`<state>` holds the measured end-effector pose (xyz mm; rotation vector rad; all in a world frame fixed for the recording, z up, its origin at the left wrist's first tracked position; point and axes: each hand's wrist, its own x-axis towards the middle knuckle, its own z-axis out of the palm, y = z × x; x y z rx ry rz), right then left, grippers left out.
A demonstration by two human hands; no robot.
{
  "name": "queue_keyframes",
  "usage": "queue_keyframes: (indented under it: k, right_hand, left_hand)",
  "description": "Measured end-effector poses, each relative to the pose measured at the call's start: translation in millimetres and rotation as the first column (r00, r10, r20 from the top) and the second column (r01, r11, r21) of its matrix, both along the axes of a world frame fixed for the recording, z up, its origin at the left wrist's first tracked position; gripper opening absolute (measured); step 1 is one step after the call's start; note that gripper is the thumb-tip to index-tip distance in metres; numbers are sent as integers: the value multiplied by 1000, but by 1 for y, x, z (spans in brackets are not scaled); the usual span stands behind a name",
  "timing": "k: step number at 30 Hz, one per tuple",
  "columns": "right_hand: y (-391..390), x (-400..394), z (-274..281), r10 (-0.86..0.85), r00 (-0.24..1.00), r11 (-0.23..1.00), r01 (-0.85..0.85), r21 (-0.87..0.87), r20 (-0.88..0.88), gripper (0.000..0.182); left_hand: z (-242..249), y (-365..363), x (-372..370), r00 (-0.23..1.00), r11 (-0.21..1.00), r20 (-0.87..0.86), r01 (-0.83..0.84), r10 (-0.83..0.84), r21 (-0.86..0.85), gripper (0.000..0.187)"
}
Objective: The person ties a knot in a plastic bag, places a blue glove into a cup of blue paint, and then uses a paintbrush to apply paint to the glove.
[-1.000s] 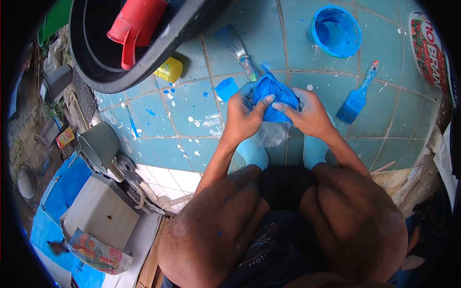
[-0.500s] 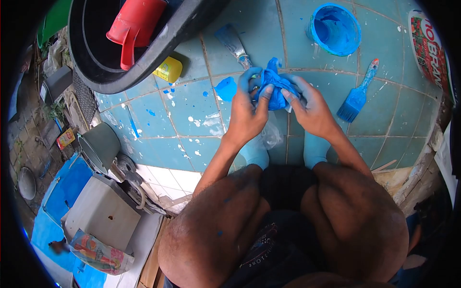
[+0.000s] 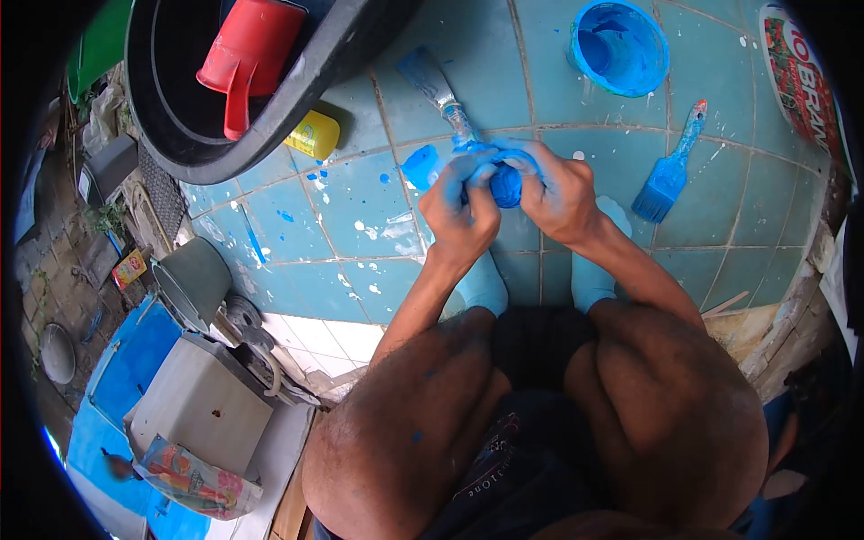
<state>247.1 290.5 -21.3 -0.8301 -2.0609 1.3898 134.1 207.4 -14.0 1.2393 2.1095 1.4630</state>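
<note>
Both hands, left hand (image 3: 461, 209) and right hand (image 3: 556, 195), now squeeze the blue bag (image 3: 505, 183) into a tighter wad than before.

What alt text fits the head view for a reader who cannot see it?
Both hands, the left hand and right hand, squeeze a crumpled blue paint-soaked wad over a teal tiled floor. A blue-bristled paintbrush and a round blue paint tub lie beyond.

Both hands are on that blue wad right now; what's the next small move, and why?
Probably keep squeezing, over the tiles: left hand and right hand clench the blue wad into a tight ball, and their fingers are smeared blue.
</note>
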Motion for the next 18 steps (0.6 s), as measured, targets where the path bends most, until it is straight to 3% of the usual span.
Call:
queue_keyframes:
  k: [3,7,8,9,10,11,12,13,15,16,18]
  right_hand:
    - [-5,6,3,-139,990,988,139,59,0,21]
    - [4,1,10,-156,980,980,169,103,-121,28]
    - [4,5,18,-145,986,989,144,-23,-79,29]
    - [4,7,25,-128,991,981,121,-152,-40,30]
    - [2,5,29,-130,991,981,123,-152,-40,30]
    - [0,2,33,-256,960,858,173,-483,-110,29]
    - [-2,0,35,-391,911,632,162,-758,-131,30]
    - [3,5,32,-391,911,631,162,-758,-130,30]
    - [15,17,24,-106,986,587,168,-792,130,32]
    - [14,18,24,-107,985,587,170,-792,132,32]
    - [13,19,26,72,988,716,46,-696,138,34]
  left_hand:
    - [9,0,2,988,990,-71,136,-139,-42,15]
    - [9,4,1,987,986,-1,163,-163,-35,22]
    - [13,4,3,957,995,272,102,-98,-2,24]
    - [15,3,4,850,999,525,34,-35,10,25]
    - [14,2,2,850,999,525,37,-36,10,25]
    - [12,1,-1,879,999,476,48,-30,-25,26]
    - [10,0,-3,904,997,426,54,-23,-61,26]
    - [9,-2,-2,904,997,427,54,-23,-61,26]
    - [7,-4,-1,934,994,351,94,-70,-54,26]
    - [7,-5,-1,933,994,353,96,-71,-53,26]
    - [13,-3,1,864,989,504,59,18,-137,23]
